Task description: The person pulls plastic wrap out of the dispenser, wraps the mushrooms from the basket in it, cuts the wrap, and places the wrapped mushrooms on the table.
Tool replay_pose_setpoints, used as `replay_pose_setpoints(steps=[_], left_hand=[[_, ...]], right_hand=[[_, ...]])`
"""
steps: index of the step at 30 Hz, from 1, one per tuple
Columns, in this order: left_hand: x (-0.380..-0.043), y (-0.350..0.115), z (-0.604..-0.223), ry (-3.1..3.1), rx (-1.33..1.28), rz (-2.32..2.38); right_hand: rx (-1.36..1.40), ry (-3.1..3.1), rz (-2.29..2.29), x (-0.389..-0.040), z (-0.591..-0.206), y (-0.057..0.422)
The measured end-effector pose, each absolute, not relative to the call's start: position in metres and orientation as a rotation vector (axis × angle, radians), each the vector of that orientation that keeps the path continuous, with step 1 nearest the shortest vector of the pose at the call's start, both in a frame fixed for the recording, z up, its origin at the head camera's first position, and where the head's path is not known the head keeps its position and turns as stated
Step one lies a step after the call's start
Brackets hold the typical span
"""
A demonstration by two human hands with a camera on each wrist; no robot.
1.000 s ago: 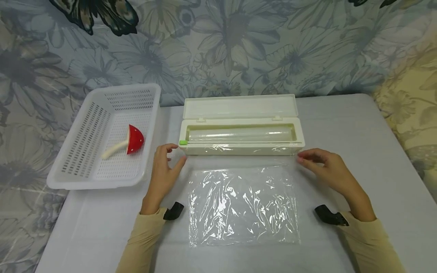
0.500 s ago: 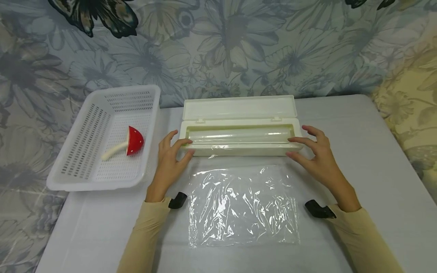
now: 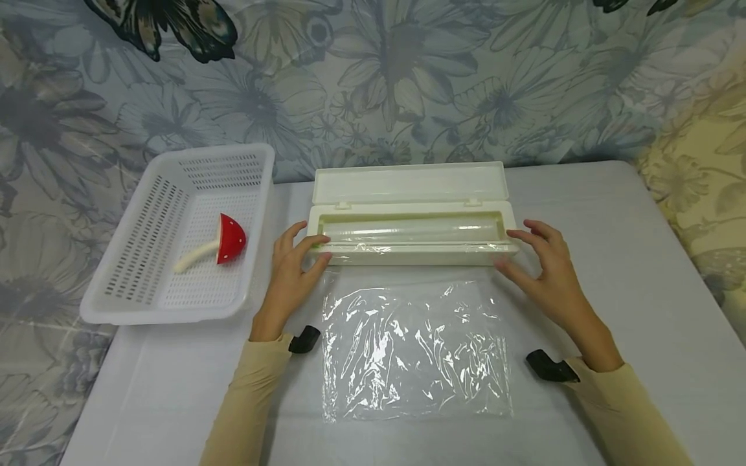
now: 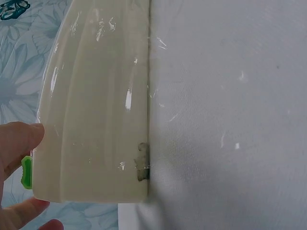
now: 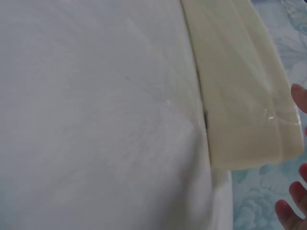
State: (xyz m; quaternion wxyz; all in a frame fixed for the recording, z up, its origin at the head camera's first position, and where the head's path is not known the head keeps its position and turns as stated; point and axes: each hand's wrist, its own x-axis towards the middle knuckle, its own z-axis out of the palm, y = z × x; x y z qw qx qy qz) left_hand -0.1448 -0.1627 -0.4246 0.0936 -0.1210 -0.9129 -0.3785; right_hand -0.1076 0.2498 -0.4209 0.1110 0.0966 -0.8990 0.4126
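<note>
On the table sits a cream plastic-wrap dispenser (image 3: pixel 408 255), its lid standing up behind a clear roll (image 3: pixel 414 229). My left hand (image 3: pixel 287 285) is at its front left corner, index finger and thumb parted around the front top edge. In the left wrist view a fingertip (image 4: pixel 36 134) touches the film-covered edge beside a green slider (image 4: pixel 27 172). My right hand (image 3: pixel 550 285) is at the right corner, thumb and fingers spread. The right wrist view shows those fingers (image 5: pixel 298 191) just off the dispenser's end (image 5: pixel 254 143). Clear film lies over the dispenser's front.
A crinkled clear plastic sheet (image 3: pixel 414 353) lies flat before the dispenser. To the left stands a white perforated basket (image 3: pixel 169 316) holding a red mushroom-shaped object (image 3: pixel 231 239) with a pale stem. A floral cloth (image 3: pixel 402 77) hangs behind the table (image 3: pixel 635 259).
Both hands rise from the table in front to the dispenser's front corners. Since half a second ago the left is nearly still, while the right shifts slightly outward to the right.
</note>
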Motion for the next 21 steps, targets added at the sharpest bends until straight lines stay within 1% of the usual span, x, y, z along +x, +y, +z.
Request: replay_pose_setpoints(steps=[7, 9, 13, 16, 21], left_hand=[[-0.142, -0.165, -0.424, -2.678, -0.369, -1.093], [-0.139, -0.165, -0.423, -2.668, -0.368, -1.092], [-0.131, -0.165, -0.419, -2.661, -0.333, -1.095], [-0.124, -0.166, -0.419, -2.673, -0.297, -1.099], [-0.116, -0.169, -0.42, -2.709, -0.28, -1.11]], right_hand=[[0.475, -2.668, 1.14, -0.06, -0.423, 0.253], [0.422, -2.716, 1.168, -0.045, -0.424, 0.254], [0.158, -2.988, 1.221, -0.019, -0.422, 0.255], [0.029, -3.237, 1.167, -0.006, -0.422, 0.253], [0.073, -3.406, 1.067, 0.006, -0.426, 0.25]])
